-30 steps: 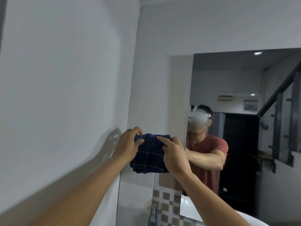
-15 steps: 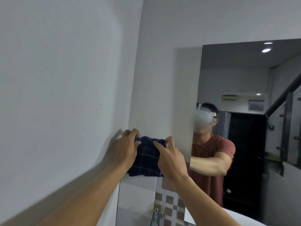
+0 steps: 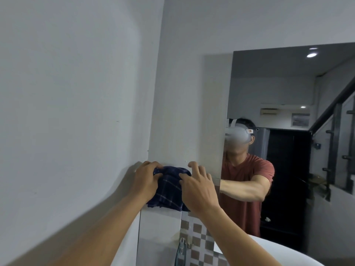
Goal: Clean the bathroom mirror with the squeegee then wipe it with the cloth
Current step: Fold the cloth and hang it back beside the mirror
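Note:
A dark blue checked cloth [image 3: 169, 189] hangs bunched against the wall in the corner, just left of the mirror [image 3: 288, 93]. My left hand [image 3: 147, 179] grips its upper left part. My right hand [image 3: 197, 189] presses on its right side with the fingers spread over the fabric. The mirror fills the right half of the view and reflects a person in a red shirt. No squeegee is in view.
A grey wall [image 3: 67, 112] runs close along the left. Below the cloth are white and checked tiles [image 3: 199, 239] and a glass edge [image 3: 181, 248]. A white basin rim [image 3: 288, 252] curves at the bottom right.
Both hands have pushed the cloth further into the corner and bunched it tighter. The view has drifted left, so the mirror sits more to the right.

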Demonstrator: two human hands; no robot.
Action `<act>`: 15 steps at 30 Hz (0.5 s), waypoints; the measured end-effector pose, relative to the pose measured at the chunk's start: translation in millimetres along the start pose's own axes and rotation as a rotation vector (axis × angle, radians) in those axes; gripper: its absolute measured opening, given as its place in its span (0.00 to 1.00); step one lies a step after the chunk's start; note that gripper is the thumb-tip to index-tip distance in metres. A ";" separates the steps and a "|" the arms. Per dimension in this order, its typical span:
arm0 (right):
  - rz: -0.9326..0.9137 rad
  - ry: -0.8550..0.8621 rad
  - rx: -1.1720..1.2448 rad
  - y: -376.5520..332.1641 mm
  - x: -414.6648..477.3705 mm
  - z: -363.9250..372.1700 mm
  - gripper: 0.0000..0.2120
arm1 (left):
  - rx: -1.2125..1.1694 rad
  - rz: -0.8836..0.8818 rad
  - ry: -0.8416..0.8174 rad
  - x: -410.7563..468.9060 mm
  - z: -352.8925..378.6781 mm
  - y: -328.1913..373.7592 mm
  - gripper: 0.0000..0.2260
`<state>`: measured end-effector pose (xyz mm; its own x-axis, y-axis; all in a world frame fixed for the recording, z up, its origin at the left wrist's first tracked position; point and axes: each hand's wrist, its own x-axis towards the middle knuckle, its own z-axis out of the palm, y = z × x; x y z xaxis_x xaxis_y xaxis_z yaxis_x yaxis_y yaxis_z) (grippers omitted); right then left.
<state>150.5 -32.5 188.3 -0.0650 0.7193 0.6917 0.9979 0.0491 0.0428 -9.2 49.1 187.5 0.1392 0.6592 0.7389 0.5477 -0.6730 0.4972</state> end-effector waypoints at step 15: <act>-0.135 -0.032 0.001 -3.6 9.6 3.3 0.15 | 0.181 -0.138 -0.166 3.7 -3.7 6.1 0.11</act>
<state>146.3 -23.5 192.4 -0.1989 0.7280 0.6561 0.9800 0.1476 0.1334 -8.4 46.3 194.9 0.1784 0.7964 0.5778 0.7073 -0.5120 0.4874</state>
